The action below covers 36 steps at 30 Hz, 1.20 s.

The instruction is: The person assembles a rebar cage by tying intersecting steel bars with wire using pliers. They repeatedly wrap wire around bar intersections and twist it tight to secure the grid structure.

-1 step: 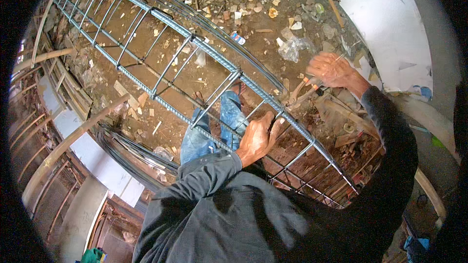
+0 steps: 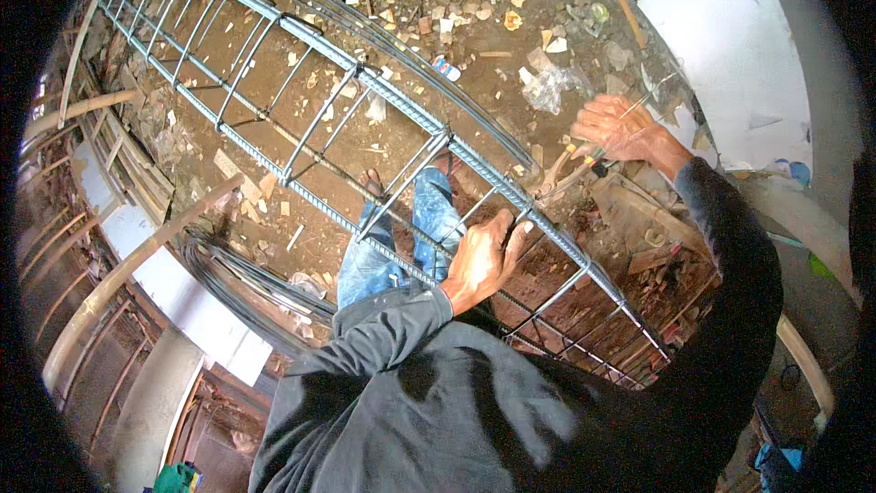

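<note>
A long cage of ribbed steel rebar (image 2: 401,110) with square stirrups runs diagonally from the far left to the near right. My left hand (image 2: 479,260) reaches over its near part, fingers curled closed around the steel at a stirrup beside the upper bar. To the right of the cage, my right hand (image 2: 622,131) is closed with a thin wire (image 2: 659,84) passing through its fingers and sticking out behind. Just past its fingertips is a pair of pincers (image 2: 550,181) with orange on the handles; whether the hand touches them I cannot tell.
Loose steel rods (image 2: 456,96) lie along the cage's far side. Rubble and a clear plastic bag (image 2: 547,87) litter the dirt ground. A hammer-like tool (image 2: 625,5) lies near a white panel (image 2: 725,55). Bamboo poles (image 2: 137,265) and a coil of dark rods (image 2: 237,283) are at left.
My right hand, blurred by motion before, is now sharp and has turned slightly, with more wire showing behind it. My left hand and the cage stay in place.
</note>
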### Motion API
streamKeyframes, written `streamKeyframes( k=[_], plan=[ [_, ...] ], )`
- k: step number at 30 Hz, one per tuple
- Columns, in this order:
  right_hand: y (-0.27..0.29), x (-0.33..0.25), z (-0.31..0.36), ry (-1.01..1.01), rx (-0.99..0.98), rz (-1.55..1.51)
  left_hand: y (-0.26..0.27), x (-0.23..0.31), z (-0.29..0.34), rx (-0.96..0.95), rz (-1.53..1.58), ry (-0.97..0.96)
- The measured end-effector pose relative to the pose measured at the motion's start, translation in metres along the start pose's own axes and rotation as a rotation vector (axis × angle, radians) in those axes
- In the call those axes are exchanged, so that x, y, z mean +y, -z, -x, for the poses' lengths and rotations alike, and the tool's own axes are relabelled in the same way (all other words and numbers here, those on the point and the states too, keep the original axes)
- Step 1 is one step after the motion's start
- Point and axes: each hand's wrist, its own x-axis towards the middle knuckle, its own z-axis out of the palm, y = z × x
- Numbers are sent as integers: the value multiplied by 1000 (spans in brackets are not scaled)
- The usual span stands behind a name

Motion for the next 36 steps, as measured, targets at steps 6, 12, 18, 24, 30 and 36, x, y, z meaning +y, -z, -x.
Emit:
streamKeyframes(
  k=[6,12,18,24,30,36],
  plan=[
    [-28,21,-18,118,172,-178,-1,1,-5,2,-108,78],
    [-47,30,-33,189,144,-243,-1,6,-8,1,-132,141],
    [-43,24,-23,136,92,-293,0,8,-8,49,-123,118],
    [20,-18,10,-277,-424,-575,5,7,-4,-29,-56,157],
    [59,-60,40,-468,-349,-715,4,0,-7,13,-5,52],
    [72,-86,51,-319,-141,-138,4,-2,-7,-23,46,113]
  ],
)
